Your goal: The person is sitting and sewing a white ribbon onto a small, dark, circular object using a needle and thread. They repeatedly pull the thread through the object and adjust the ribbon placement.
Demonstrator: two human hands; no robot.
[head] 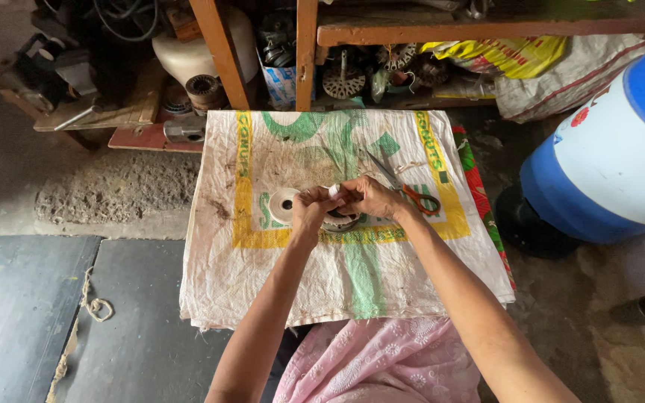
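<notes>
Both hands, left hand [312, 207] and right hand [371, 197], pinch a small white strip [333, 192]; round, dark motor winding [340, 220] beneath.

The light is soft daylight and quite even, without hard glare. The white sack [352, 224] in the centre of the frame is the brightest part. The shelves [300, 45] at the top of the frame are dim, with dark gaps between things. The floor [39, 313] at lower left is grey and dull. Straight lines bend a little near the edges. The centre is sharp; both hands are slightly soft.
</notes>
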